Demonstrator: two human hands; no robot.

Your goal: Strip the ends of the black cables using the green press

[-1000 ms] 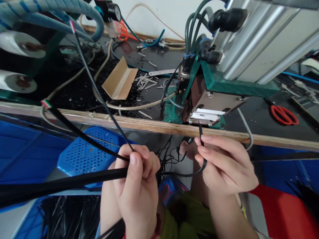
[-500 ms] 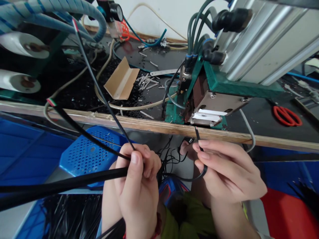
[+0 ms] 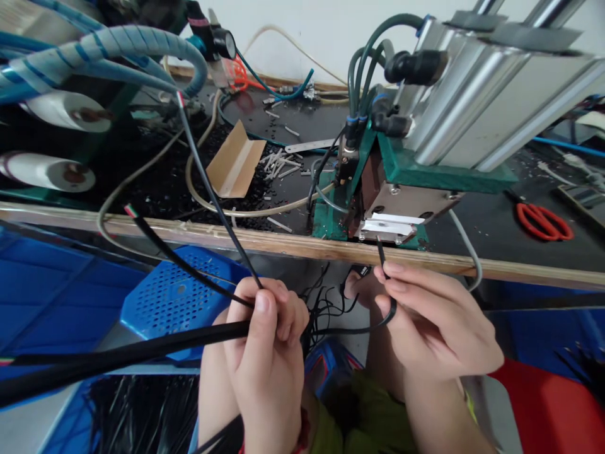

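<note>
Several black cables point(image 3: 208, 165) are gripped in my left hand point(image 3: 267, 340), below the bench edge. Red, green and white wire ends show at the tips of some of them. Between the thumb and fingers of my right hand point(image 3: 435, 321) is one black cable point(image 3: 382, 254), its tip pointing up at the front of a pneumatic press point(image 3: 416, 198). The tip is close to the white strips point(image 3: 390, 224) on the press's lower block; whether it touches cannot be made out. That cable bends into a loop below my right fingers and runs left toward my left hand.
A wooden bench edge point(image 3: 265, 242) crosses the view. On the bench lie an open cardboard piece point(image 3: 239, 165), small grey tubes point(image 3: 283, 165), black scraps and red-handled scissors point(image 3: 543, 221). Below are a blue stool point(image 3: 165, 296) and a bin of black cables point(image 3: 146, 403).
The cable tip in my right hand has risen slightly and moved right, closer to the press block. The bundle in my left hand has shifted a little to the right in view.
</note>
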